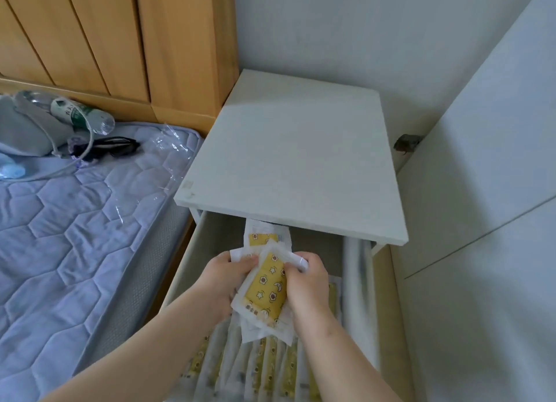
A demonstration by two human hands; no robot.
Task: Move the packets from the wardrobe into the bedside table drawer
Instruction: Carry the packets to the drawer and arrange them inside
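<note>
Over the open drawer (186, 269) of the white bedside table (294, 167), both my hands hold a small stack of white packets with yellow star-patterned fronts (267, 290). My left hand (224, 281) grips the stack's left edge. My right hand (307, 287) pinches its upper right corner and side. Another packet (264, 236) lies at the back of the drawer, partly under the table top. Several more packets (258, 368) stand in rows at the drawer's front, below my forearms.
A bed with a blue quilted mattress (75, 236) lies left of the drawer, with a plastic bottle (81, 116), a grey bag (24, 128) and dark glasses (117, 146) at its head. A white wardrobe panel (487, 191) rises on the right.
</note>
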